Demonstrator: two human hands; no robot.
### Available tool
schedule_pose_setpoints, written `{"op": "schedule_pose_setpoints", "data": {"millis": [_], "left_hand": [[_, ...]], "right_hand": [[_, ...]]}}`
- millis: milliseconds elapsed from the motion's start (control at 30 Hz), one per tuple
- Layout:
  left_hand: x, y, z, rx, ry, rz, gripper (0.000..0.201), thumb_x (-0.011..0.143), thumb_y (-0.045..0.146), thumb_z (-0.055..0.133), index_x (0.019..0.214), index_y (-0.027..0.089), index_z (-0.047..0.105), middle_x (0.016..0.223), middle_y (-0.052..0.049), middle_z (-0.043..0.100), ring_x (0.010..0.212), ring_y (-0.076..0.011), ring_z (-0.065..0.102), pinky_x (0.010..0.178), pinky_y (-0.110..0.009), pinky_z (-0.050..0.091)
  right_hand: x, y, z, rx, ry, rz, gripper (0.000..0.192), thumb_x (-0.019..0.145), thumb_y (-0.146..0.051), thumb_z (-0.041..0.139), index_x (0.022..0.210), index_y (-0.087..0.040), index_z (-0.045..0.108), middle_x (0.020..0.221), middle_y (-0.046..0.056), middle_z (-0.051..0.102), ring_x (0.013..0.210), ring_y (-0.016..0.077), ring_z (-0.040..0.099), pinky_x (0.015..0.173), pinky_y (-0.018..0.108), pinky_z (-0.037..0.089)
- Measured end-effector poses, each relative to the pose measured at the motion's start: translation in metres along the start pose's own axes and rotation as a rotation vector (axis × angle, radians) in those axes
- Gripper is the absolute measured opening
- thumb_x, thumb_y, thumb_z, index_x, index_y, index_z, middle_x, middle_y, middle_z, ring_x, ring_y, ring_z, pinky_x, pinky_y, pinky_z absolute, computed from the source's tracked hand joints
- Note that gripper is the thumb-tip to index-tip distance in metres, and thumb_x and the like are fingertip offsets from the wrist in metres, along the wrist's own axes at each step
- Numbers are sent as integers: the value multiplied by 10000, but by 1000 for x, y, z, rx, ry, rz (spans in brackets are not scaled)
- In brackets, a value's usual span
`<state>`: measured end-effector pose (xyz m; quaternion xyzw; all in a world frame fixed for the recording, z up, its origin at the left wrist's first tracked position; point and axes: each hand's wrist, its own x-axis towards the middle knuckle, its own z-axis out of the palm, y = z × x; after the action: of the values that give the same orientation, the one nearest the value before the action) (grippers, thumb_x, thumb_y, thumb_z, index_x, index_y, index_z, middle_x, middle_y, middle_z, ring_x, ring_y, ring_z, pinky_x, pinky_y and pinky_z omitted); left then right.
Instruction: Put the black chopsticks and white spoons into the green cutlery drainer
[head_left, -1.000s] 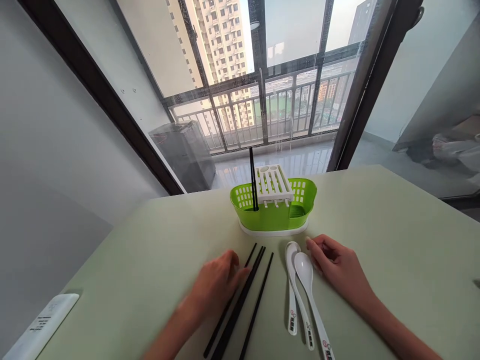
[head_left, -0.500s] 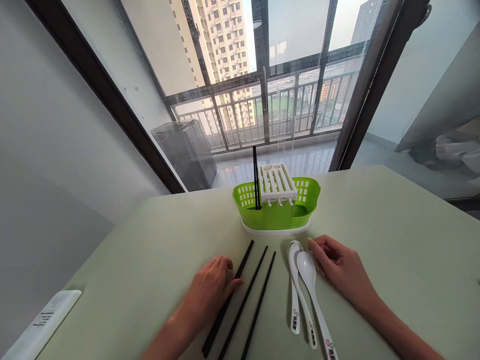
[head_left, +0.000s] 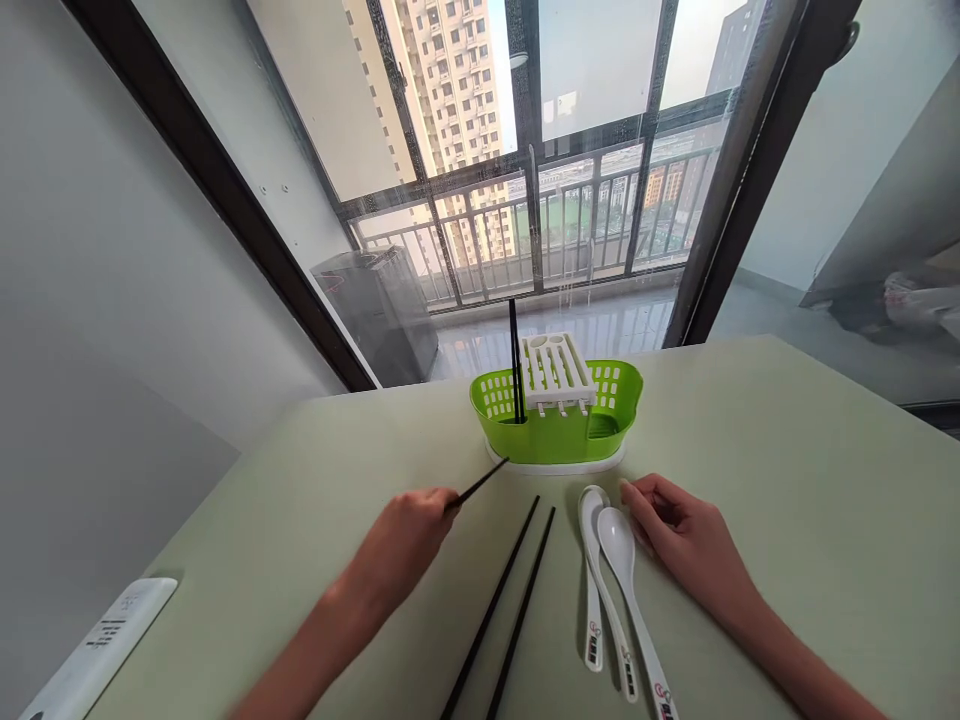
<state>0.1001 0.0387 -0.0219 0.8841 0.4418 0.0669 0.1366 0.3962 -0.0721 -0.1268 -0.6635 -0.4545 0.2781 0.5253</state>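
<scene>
My left hand (head_left: pixel 414 535) is closed around black chopsticks, their thin ends (head_left: pixel 484 480) pointing up and right toward the basket; how many is hard to make out. On the table to its right lie two more black chopsticks (head_left: pixel 499 600), side by side. My right hand (head_left: pixel 679 525) rests on the table, fingers curled in, with nothing visible in it. Just left of it lie three white spoons (head_left: pixel 619 545), handles toward me. Beyond both hands stands a green utensil basket (head_left: pixel 559 440) on a white base, with black chopsticks (head_left: pixel 516 370) upright in its left compartment.
A white slotted rack (head_left: pixel 559 370) sits over the middle of the basket. At the table's left edge lies a white remote-like device (head_left: pixel 105 640) with printed text. A glass door and window with dark frames (head_left: pixel 697 240) stand behind the pale green table (head_left: pixel 787 450).
My left hand has closed on the leftmost chopsticks and raised them off the table, turning their tips toward the basket. My right hand has stayed in place.
</scene>
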Motion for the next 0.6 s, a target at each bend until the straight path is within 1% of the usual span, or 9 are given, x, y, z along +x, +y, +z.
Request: {"op": "schedule_pose_setpoints", "data": {"millis": [67,133,200,233,267,333,433,500,600], "left_hand": [[3,6,-15,-213,153,-32,182,979,366,603,966,267,755,894,-46,817,821,-267,791,745,-357,594],[3,18,-23,-452,378,-109,181,912,446,723,985,283,755,889,-31,829,856,-284,806,779,-378,625],[4,34,-22,-720,568,-170,243,857,475,793,979,269,749,882,-35,828,869,-298,811,820,-414,649],[4,41,-18,-862,611,-182,271,842,483,811,977,256,747,895,-40,826,871,-299,813,841,-432,656],[5,48,-11,-1000,613,-188,295,832,488,822,975,242,746,912,-44,824,871,-296,813,859,-444,662],[6,57,7,-1222,555,-213,327,814,487,843,971,216,750,947,-52,818,867,-281,813,882,-450,667],[7,63,38,-1427,466,-310,347,802,464,862,987,188,763,984,-64,813,899,-258,807,932,-432,657],[7,64,54,-1525,436,-385,361,782,453,883,985,177,770,999,-68,811,921,-244,802,954,-406,649],[8,68,66,-1634,436,-482,396,726,441,928,963,163,776,1024,-72,807,945,-227,795,965,-362,642]], "right_hand": [[0,1,0,17,-4,5,493,944,-653,577,707,-221,578,564,-46,461,548,131,403,530,263,351],[-1,0,0,35,-21,6,485,949,-644,581,712,-221,580,564,-46,464,553,132,406,539,265,357],[-2,-2,0,54,-67,3,480,957,-631,582,710,-219,579,570,-42,480,558,132,416,546,268,366],[-3,-4,0,64,-102,1,478,962,-623,582,708,-219,577,575,-39,491,561,132,425,550,269,372],[-3,-6,-1,77,-140,-2,473,969,-614,581,708,-219,574,580,-37,502,563,133,436,554,270,379],[-5,-10,-1,132,-214,-7,445,988,-598,563,756,-219,588,600,-32,548,551,131,462,560,273,398],[-7,-13,-1,271,-315,-2,409,1025,-596,488,1028,-216,639,755,8,693,519,130,511,521,279,405],[-10,-13,-2,329,-387,18,458,1042,-597,442,1235,-214,602,865,48,747,509,132,537,470,275,364],[-16,-16,-1,316,-491,38,521,1058,-587,412,1381,-199,542,745,30,720,489,138,549,454,263,330]]}}
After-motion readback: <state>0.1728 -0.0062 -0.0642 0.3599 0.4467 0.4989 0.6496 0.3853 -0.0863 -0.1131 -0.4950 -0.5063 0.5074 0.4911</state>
